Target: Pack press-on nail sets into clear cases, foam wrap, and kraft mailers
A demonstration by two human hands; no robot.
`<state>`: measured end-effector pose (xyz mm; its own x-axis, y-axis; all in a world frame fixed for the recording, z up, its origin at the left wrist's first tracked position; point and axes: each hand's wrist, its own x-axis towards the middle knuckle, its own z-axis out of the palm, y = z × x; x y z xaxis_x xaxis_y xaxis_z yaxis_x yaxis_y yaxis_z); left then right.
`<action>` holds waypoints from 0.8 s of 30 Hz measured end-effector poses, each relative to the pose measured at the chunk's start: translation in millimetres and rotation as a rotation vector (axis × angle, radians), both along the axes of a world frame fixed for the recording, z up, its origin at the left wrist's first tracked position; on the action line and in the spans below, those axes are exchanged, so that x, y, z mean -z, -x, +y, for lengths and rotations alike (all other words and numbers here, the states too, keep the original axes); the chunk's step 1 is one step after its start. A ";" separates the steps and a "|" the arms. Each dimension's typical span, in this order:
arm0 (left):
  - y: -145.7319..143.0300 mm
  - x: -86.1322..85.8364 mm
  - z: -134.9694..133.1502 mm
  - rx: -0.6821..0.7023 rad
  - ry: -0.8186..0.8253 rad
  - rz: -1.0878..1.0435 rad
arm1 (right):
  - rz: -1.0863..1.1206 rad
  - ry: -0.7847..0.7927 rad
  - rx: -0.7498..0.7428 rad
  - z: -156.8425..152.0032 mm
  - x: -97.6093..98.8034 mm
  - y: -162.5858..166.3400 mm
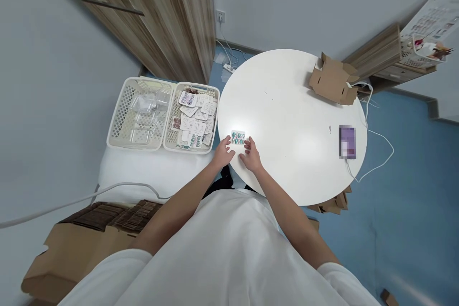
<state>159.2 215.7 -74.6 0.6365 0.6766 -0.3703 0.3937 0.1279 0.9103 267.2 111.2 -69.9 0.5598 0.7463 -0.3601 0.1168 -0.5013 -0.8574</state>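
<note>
A small white card of press-on nails, with rows of teal and pinkish nail-shaped pieces, lies near the edge of the round white table. My left hand is just left of the card, its thumb apart from its fingers. On the other side, my right hand has its fingertips at or very near the card's right edge, with the thumb spread below. Neither hand is closed around the card; whether the fingertips touch it is too small to tell.
Left of the table, one white basket holds many similar cards, and another basket holds clear plastic cases. A brown cardboard box and a purple-screened device with a cable lie on the table. Stacked cardboard is at lower left.
</note>
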 end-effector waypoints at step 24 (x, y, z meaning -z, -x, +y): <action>52.8 -29.9 -77.4 -0.387 -0.082 0.144 | 0.093 -0.008 -0.064 -85.7 -44.6 -22.8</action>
